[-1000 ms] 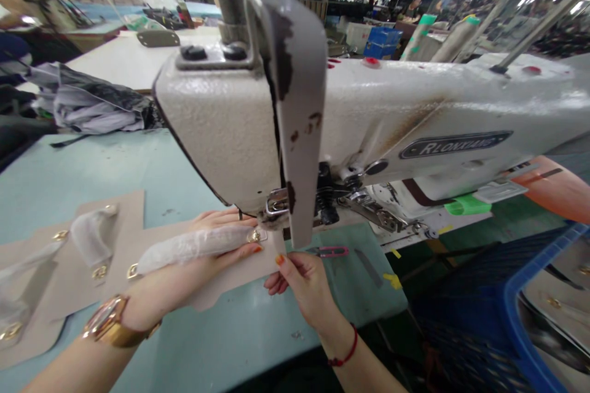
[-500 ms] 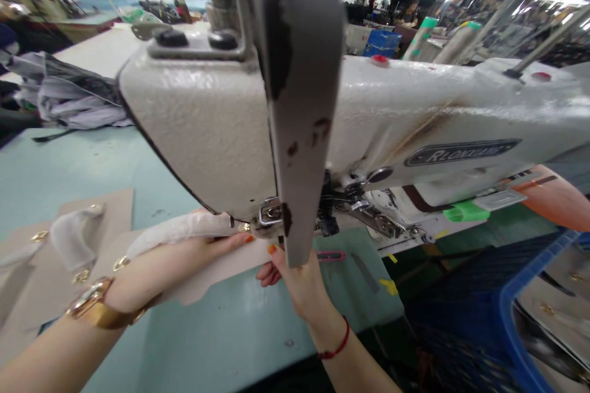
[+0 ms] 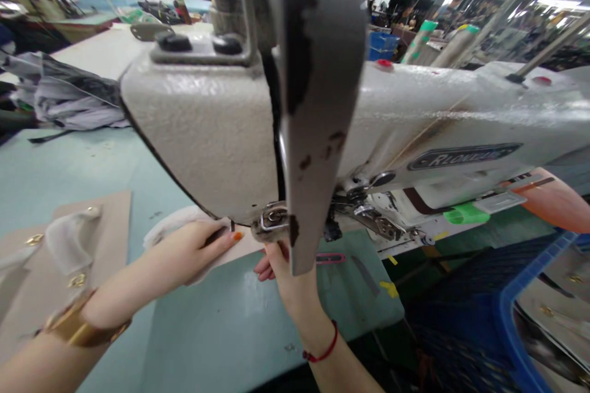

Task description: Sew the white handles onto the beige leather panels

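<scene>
Beneath the part-open left hand (image 3: 199,247), the beige panel (image 3: 244,248) runs to the right hand (image 3: 286,279), apparently pinching its edge.

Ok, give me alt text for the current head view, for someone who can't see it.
Left hand rests on a beige panel at a sewing machine, right hand by the panel's edge. More panels lie left on a table; a blue basket stands right.
</scene>
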The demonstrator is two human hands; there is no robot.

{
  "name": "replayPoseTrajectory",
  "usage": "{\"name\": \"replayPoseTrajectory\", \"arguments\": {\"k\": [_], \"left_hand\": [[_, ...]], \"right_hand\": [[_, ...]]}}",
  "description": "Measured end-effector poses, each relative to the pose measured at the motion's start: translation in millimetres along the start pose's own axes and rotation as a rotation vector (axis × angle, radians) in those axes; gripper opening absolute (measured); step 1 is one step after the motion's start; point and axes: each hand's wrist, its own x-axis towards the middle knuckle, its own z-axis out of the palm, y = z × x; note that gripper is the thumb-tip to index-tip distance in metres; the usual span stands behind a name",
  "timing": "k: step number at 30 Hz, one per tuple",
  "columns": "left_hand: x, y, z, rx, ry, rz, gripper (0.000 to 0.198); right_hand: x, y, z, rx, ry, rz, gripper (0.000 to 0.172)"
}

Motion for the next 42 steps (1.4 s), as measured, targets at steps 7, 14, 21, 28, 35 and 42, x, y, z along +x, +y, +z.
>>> {"name": "replayPoseTrajectory", "arguments": {"k": [7,14,21,28,35,42], "left_hand": [[-93.6,16.9,56.7,-0.574,-0.034,-0.263,0.025],[-47.2,32.0,104.4,-1.516,-0.066,-0.574,0.032],[-30.8,31.4,89.6,-1.292,-0.027,-0.520,0.038],[-29.2,35.8,88.1,-1.372,-0.102,-0.543,0.033],[-28.0,35.3,88.8,-1.354,-0.099,-0.508,0.033],[-22.7,28.2,91.7,-1.307,-0.070,-0.468,0.032]], "right_hand": [[-0.3,6.6,1.1,-0.015,-0.017,-0.056,0.041],[-7.9,0.9,-9.1,-0.013,-0.053,-0.116,0.036],[-30.0,53.5,-30.8,-0.140,-0.138,-0.085,0.037],[-41.8,97.0,-36.8,-0.509,-0.187,-0.239,0.032],[-40.8,91.3,-37.6,-0.523,-0.194,-0.243,0.032],[-41.6,93.5,-37.6,-0.531,-0.193,-0.252,0.030]]}}
